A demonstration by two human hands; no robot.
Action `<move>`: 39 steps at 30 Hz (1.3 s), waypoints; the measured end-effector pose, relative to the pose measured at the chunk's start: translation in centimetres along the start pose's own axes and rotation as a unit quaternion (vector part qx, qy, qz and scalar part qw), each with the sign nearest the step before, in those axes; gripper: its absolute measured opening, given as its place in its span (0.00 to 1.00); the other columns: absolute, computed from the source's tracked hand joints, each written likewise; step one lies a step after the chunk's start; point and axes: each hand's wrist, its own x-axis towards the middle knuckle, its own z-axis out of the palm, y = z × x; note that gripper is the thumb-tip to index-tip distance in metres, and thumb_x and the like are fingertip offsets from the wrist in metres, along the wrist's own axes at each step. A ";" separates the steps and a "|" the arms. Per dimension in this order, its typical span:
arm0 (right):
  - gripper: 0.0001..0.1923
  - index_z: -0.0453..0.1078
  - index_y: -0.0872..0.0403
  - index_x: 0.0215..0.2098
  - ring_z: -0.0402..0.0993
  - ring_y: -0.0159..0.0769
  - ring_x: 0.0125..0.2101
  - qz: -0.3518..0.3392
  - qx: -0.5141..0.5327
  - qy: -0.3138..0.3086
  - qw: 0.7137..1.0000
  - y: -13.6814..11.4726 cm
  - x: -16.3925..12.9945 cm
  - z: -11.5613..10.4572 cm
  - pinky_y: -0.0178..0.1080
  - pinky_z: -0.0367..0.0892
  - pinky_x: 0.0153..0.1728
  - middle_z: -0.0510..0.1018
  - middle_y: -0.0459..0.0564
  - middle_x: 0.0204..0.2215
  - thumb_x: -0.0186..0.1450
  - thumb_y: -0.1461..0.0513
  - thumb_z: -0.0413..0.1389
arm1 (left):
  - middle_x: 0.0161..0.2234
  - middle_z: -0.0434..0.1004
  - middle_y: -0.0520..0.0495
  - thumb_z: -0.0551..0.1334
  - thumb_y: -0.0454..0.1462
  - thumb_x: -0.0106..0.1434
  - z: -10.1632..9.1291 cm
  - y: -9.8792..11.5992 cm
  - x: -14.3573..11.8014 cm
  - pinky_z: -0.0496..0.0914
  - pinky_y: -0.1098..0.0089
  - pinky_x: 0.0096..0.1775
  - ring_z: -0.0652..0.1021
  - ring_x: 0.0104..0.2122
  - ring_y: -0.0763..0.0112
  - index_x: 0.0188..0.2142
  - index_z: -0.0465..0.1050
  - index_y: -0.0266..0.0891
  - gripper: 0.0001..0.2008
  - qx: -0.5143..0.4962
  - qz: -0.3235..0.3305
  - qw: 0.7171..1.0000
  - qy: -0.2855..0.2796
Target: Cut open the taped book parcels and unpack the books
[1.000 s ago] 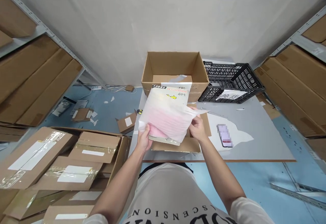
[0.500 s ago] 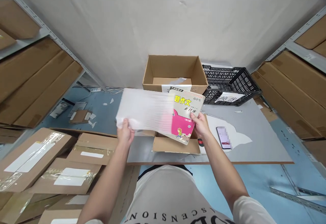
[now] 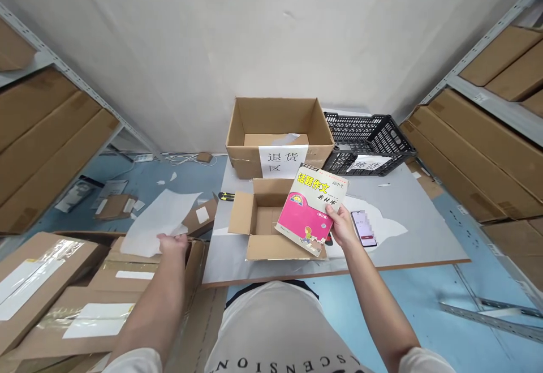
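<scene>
My right hand [image 3: 341,226] holds a pink and white book [image 3: 311,208] with yellow characters, tilted above a small opened cardboard box [image 3: 258,227] on the grey table [image 3: 407,231]. My left hand [image 3: 173,244] is out to the left over the stacked cartons and grips a white foam wrapping bag [image 3: 159,227] by its lower edge. The bag hangs flat and holds nothing that I can see.
A larger open carton [image 3: 275,135] with a paper label stands at the table's back, a black plastic crate [image 3: 367,141] beside it. A phone [image 3: 363,228] lies right of the book. Sealed cartons [image 3: 85,299] pile at lower left. Shelves of boxes line both sides.
The foam bag has come off the book. My left hand carried it left, away from the table, while my right hand kept the book over the small box.
</scene>
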 end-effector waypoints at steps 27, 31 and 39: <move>0.28 0.66 0.49 0.48 0.75 0.46 0.44 -0.001 0.005 -0.110 0.994 0.1 1.3 3.6 0.45 0.71 0.42 0.78 0.51 0.45 0.52 0.48 0.62 | 0.44 0.78 0.39 0.69 0.41 0.52 11.1 -0.7 -17.1 0.72 0.62 0.40 0.79 0.40 0.59 0.49 0.68 0.38 0.25 0.137 -0.085 0.786 -0.597; 0.26 0.66 0.48 0.48 0.75 0.44 0.43 0.038 0.008 -0.125 0.991 1.1 -0.1 3.6 0.45 0.71 0.41 0.77 0.50 0.46 0.55 0.47 0.60 | 0.42 0.78 0.41 0.69 0.40 0.52 10.4 -1.0 -17.3 0.72 0.66 0.40 0.79 0.39 0.62 0.48 0.69 0.38 0.24 0.081 -0.092 0.815 -0.566; 0.27 0.62 0.45 0.52 0.76 0.39 0.37 0.116 -0.021 -0.206 0.971 1.8 -2.5 1.9 0.41 0.72 0.34 0.76 0.49 0.45 0.57 0.51 0.60 | 0.43 0.78 0.41 0.68 0.40 0.54 9.6 -1.7 -17.5 0.73 0.67 0.37 0.79 0.38 0.64 0.47 0.70 0.38 0.21 0.066 -0.114 0.821 -0.555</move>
